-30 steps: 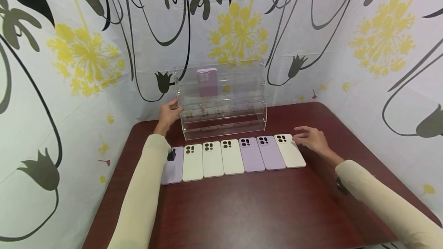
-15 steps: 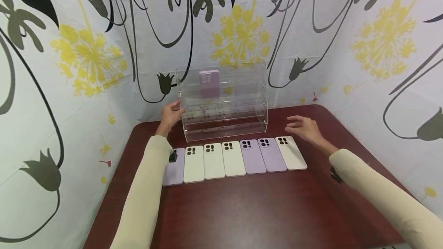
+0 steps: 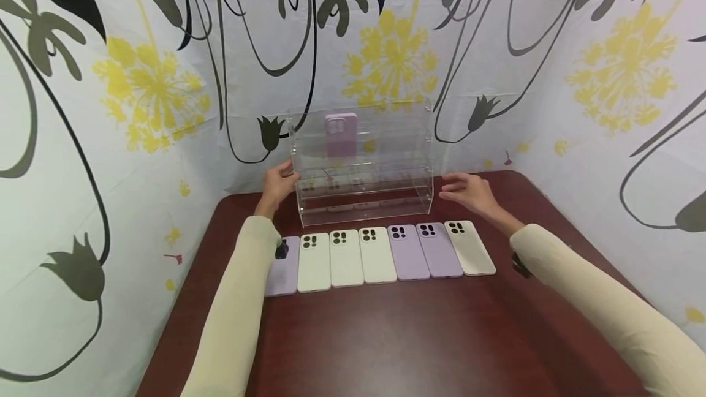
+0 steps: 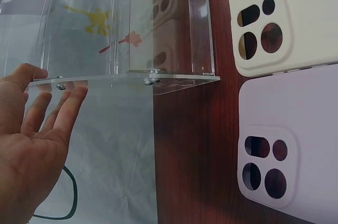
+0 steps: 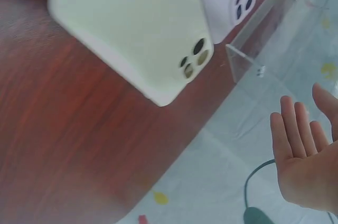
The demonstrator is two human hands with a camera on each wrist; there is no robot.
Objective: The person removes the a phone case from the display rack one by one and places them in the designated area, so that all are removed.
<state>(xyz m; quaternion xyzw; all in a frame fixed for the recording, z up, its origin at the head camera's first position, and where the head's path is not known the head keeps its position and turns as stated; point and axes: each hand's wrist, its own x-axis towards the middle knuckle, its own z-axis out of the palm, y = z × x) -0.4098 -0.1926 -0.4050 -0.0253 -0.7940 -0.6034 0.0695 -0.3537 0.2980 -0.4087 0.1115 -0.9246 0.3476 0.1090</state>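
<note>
A clear acrylic display rack [image 3: 364, 192] with tiered shelves stands at the back of the table. My left hand [image 3: 279, 186] holds its left side panel; in the left wrist view the thumb is on one face and the fingertips on the other. Beside the right side panel is my right hand [image 3: 467, 193], fingers straight and nothing in them, a small gap from the rack. One lavender phone case [image 3: 342, 136] leans upright on an upper shelf. Before the rack several cases lie in a row, cream ones [image 3: 346, 262] and lavender ones [image 3: 409, 256], camera cutouts toward the rack.
The dark red wooden table [image 3: 386, 329] stretches in front of the row. A white curtain [image 3: 485, 11] printed with flowers hangs close behind the rack and on both sides. The rightmost cream case [image 3: 471, 251] lies at the row's end, nearest my right forearm.
My right hand has moved from the rightmost cream case leftward and back, toward the rack's right side. The left hand stays on the rack's left panel. The head view has shifted slightly.
</note>
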